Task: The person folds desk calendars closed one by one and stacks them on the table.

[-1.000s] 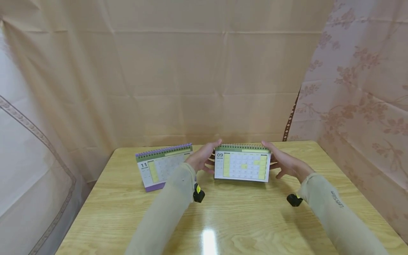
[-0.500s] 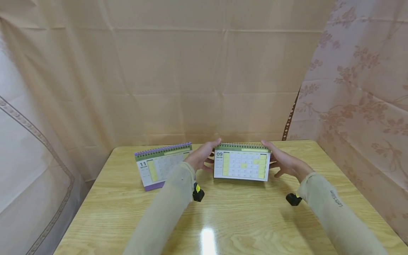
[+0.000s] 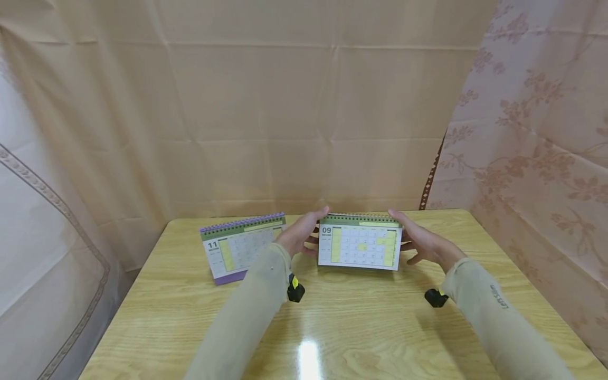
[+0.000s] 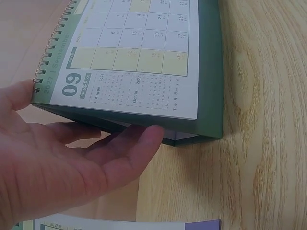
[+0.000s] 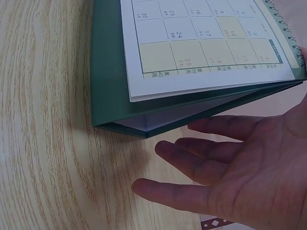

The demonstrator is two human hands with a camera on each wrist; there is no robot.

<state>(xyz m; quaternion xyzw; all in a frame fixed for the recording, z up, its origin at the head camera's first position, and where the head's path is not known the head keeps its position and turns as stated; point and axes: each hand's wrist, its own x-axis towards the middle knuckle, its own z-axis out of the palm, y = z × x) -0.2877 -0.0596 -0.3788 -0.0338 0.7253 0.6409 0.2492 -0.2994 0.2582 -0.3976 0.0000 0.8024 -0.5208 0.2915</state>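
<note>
A green spiral-bound desk calendar (image 3: 360,241) showing month 09 stands at the table's far middle, its page facing me. My left hand (image 3: 300,233) holds its left end: the thumb lies at the top corner by the rings, while the other fingers bend in by the open side of the stand (image 4: 175,135). At the opposite end, my right hand (image 3: 427,243) has its thumb at the top right corner. In the right wrist view, the lower fingers (image 5: 172,194) spread apart beside the stand, and the upper ones reach toward its back panel.
A second desk calendar (image 3: 247,248), with a purple base and month 11, stands angled just left of my left hand, partly behind that forearm. The wooden table (image 3: 361,327) ends at a beige curtain (image 3: 266,121) behind, with a flowered curtain (image 3: 532,158) on the right.
The view shifts very slightly. Both hands stay at the ends of the green calendar, and both calendars keep their places.
</note>
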